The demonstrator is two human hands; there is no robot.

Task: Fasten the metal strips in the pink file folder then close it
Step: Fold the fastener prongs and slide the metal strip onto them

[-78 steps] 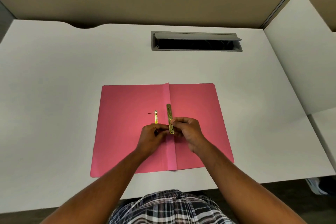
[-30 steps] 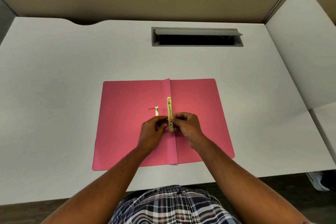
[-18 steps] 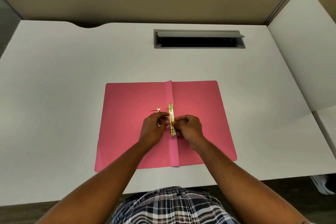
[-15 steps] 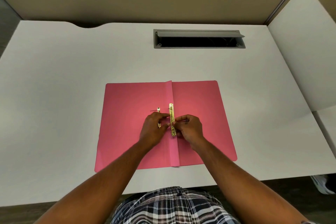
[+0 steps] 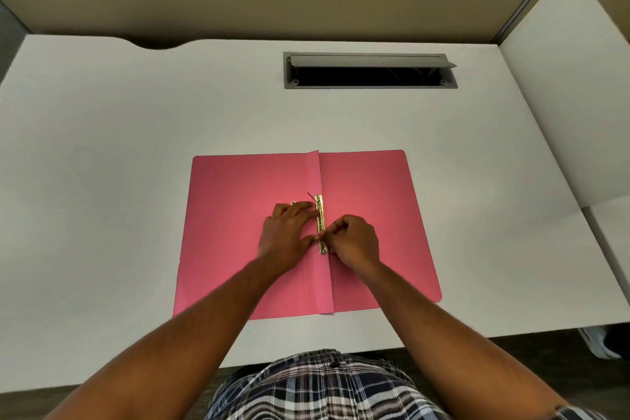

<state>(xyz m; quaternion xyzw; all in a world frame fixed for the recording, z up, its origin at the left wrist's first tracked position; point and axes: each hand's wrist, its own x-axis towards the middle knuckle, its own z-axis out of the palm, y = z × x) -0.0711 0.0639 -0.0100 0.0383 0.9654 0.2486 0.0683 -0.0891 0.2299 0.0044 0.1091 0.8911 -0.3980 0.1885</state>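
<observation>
pink file folder [image 5: 368,215] lying open at frame centre on white desk [image 5: 136,147] | gold metal strip [image 5: 320,222] along spine, markings unreadable | left hand [image 5: 286,232] pressing flat beside strip | right hand [image 5: 354,240] pinching its lower end

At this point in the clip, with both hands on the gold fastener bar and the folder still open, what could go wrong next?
1. A thin prong sticks up unbent by the gold bar; closing now could crease the pink folder.
2. The right hand pinches only the bar's near end, so the bar might skew.
3. A small gold piece lies half hidden under the left hand and could get left out.
</observation>
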